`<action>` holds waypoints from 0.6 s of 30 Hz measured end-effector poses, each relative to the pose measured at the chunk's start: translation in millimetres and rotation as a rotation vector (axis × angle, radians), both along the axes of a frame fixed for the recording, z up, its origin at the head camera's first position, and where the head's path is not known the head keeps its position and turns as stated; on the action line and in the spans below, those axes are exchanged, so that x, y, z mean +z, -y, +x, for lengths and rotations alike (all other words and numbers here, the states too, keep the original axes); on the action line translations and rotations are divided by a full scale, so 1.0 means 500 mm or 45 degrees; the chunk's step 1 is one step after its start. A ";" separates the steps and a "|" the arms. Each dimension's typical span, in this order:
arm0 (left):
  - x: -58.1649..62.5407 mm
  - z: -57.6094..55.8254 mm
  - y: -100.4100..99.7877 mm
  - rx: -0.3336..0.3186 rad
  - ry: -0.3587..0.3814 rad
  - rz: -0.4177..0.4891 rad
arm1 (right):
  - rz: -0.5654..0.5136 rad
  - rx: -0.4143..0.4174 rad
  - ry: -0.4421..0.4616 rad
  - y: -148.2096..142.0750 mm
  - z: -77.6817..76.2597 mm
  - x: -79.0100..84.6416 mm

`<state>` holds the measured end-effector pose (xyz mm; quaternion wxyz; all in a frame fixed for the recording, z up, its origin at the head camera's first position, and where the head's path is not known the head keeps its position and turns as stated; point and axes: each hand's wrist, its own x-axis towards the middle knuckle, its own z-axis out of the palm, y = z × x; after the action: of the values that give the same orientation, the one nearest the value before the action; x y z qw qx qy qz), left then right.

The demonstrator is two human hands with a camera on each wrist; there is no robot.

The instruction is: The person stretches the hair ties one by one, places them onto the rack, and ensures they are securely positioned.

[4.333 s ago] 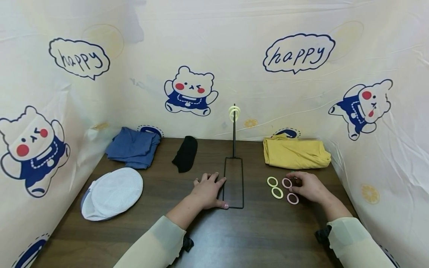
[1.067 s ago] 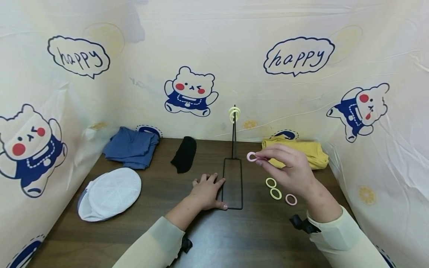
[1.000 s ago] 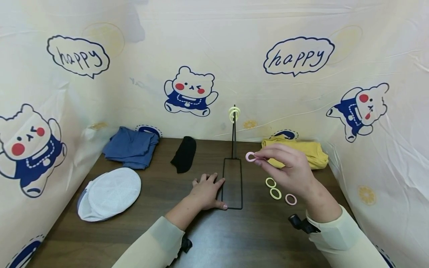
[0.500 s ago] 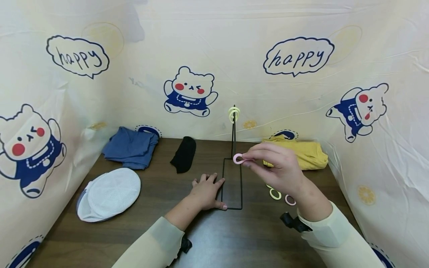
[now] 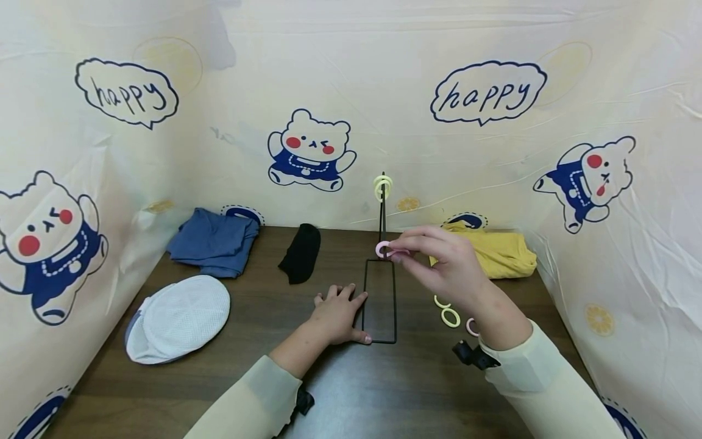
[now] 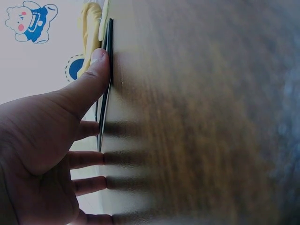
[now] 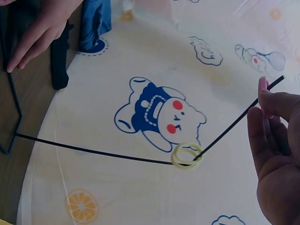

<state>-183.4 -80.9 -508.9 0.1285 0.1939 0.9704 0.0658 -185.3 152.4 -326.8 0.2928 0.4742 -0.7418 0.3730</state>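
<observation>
A black wire stand (image 5: pixel 395 299) has a flat rectangular base, an upright, and an arm (image 7: pixel 225 131) slanting towards me. My left hand (image 5: pixel 334 317) rests spread on the table, thumb and fingertips at the base's left side. My right hand (image 5: pixel 452 262) pinches a small pink ring (image 5: pixel 380 249) between thumb and fingers. In the right wrist view this pink ring (image 7: pixel 263 86) overlaps the arm close to its free end, and the rod's tip shows past it. Pale yellow rings (image 7: pixel 174 157) hang at the stand's upper bend. My right palm shows in that view.
Two yellow rings (image 5: pixel 451 317) and a pink ring (image 5: pixel 470 327), partly hidden by my right wrist, lie on the right. A folded yellow cloth (image 5: pixel 499 253) is behind them. Left are a black sock (image 5: pixel 301 253), a folded blue cloth (image 5: pixel 219 244) and a white cap (image 5: pixel 186 317).
My right hand has picked up a pink ring from the table, lifted it and carried it left to the stand's arm. My left hand has stayed at the base.
</observation>
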 end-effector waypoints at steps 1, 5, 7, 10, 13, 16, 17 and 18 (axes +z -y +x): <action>0.000 0.000 0.000 -0.001 0.002 -0.002 | -0.005 -0.010 0.006 0.001 -0.004 -0.002; -0.001 -0.001 0.001 0.000 0.006 -0.004 | -0.040 -0.018 0.051 0.008 -0.022 -0.008; -0.001 -0.001 0.001 -0.002 0.006 -0.004 | -0.058 -0.017 0.079 0.011 -0.030 -0.011; -0.002 0.000 0.001 -0.007 0.003 -0.005 | -0.081 -0.028 0.119 0.013 -0.040 -0.015; -0.003 0.000 0.001 -0.010 -0.001 -0.006 | -0.100 -0.042 0.153 0.015 -0.049 -0.019; -0.003 0.000 0.001 -0.010 -0.003 -0.006 | -0.108 -0.073 0.175 0.017 -0.059 -0.023; -0.003 0.000 0.001 -0.010 -0.003 -0.007 | -0.106 -0.089 0.179 0.017 -0.063 -0.024; -0.003 0.000 0.001 -0.010 -0.003 -0.007 | -0.103 -0.102 0.184 0.017 -0.067 -0.026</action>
<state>-183.4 -81.2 -510.3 0.1283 0.1975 0.9699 0.0623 -218.9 143.7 -339.9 0.2721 0.4036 -0.7637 0.4240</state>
